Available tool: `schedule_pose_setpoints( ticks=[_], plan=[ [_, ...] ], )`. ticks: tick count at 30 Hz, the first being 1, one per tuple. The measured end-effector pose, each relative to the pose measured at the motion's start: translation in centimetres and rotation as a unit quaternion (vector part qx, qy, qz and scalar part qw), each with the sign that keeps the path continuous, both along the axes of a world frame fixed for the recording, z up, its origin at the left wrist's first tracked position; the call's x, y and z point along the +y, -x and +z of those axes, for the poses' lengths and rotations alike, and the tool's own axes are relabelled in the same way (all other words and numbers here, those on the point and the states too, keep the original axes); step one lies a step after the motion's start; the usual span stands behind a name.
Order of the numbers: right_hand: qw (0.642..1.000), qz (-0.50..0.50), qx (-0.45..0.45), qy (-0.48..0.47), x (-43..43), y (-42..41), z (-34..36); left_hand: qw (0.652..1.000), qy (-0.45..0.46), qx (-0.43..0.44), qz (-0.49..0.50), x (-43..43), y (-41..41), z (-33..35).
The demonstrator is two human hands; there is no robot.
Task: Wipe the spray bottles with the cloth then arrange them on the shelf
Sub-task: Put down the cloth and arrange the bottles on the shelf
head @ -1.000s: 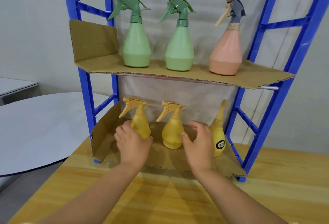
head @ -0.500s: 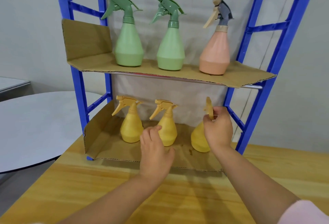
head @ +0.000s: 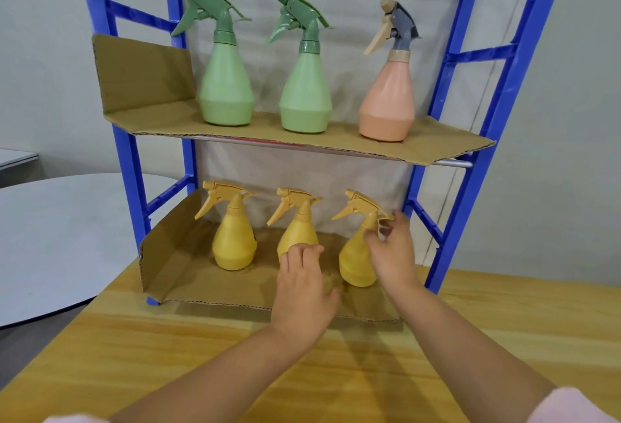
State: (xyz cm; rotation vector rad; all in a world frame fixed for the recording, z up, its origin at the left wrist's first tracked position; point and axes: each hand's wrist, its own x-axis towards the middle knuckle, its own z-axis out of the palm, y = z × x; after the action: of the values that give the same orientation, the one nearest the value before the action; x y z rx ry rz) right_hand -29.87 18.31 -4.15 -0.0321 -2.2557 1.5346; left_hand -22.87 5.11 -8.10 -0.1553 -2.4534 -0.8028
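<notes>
While right hand (head: 391,254) pinches rightmost yellow bottle (head: 354,264), left hand (head: 302,291) spread | yellow bottles (head: 234,247) 3 | green bottles (head: 225,93) 2 | peach bottle (head: 386,110) 1

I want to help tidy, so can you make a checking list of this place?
Surface: wooden table, blue rack standing on it.
Job's things: left green bottle, right green bottle and pink bottle upright on the upper shelf; left yellow bottle, middle yellow bottle and right yellow bottle upright on the lower shelf; no cloth seen.
Clutter: nothing seen.
Hands: left hand open before the middle yellow bottle; right hand at the right yellow bottle's neck, grip unclear.
Cables: nothing seen.
Surroundings: grey round table at left.
</notes>
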Motion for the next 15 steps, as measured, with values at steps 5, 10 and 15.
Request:
schedule_pose_setpoints(
  ticks=[5, 10, 15],
  plan=[
    [0.985, -0.084, -0.072, -0.13, -1.3, -0.4, -2.7, 1.0, -0.003, -0.012, 0.014, -0.2, 0.2, -0.8],
    [0.985, -0.076, -0.065, -0.139, -0.8, 0.7, -3.3, 0.999, 0.006, -0.022, 0.042, -1.5, 0.8, -0.9],
    [0.992, -0.004, -0.074, -0.098, 0.4, 1.1, -3.4, 0.995, 0.013, -0.064, 0.07, -2.5, 2.1, -0.8]
  ],
)
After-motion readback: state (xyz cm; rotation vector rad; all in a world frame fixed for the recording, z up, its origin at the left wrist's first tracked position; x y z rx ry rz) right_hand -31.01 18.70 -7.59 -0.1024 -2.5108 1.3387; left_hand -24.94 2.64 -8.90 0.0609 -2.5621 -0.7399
